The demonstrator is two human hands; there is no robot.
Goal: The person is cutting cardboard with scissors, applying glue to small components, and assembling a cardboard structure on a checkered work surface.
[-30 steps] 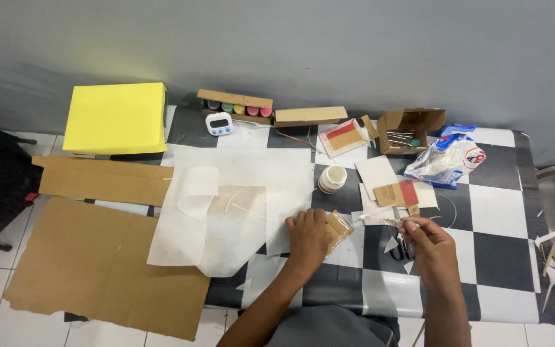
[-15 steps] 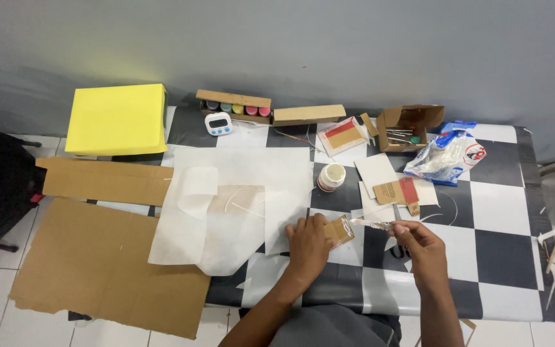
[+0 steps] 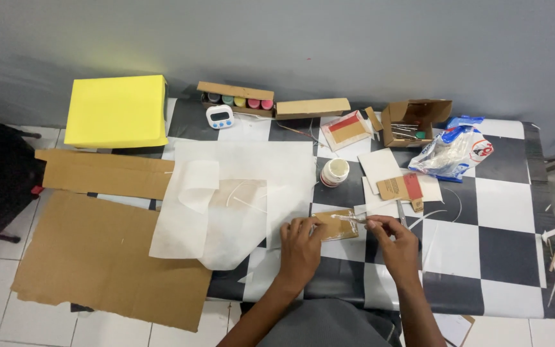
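Brown cardboard piece (image 3: 335,226), small and flat, lies low centre of the frame on the black-and-white checkered table (image 3: 502,212). My left hand (image 3: 300,247) lies on its left edge, fingers mostly flat and spread a little, pinning it rather than gripping. My right hand (image 3: 398,243) is closed in a pinch on a thin brush-like stick (image 3: 349,218), whose whitish tip sits over the top edge of the cardboard. I can't tell if the tip actually touches.

Risks as I judge them: the piece is only pinned at one side, so a sideways stroke could spin or slide it out from under the fingers. The left fingertips are very near the tip, so whatever is on it could smear onto them. The white tissue sheets (image 3: 232,205) sit just left of the left hand, and a drag of the wrist could crumple or pull them. The small white jar (image 3: 335,172) stands above the piece, centre frame, close enough that a reaching elbow or stick could tip it.

Also there: yellow box (image 3: 117,110) upper left, large cardboard sheet (image 3: 107,260) lower left, digital timer (image 3: 220,116) upper centre, open carton (image 3: 412,122) and plastic bag (image 3: 451,151) upper right.
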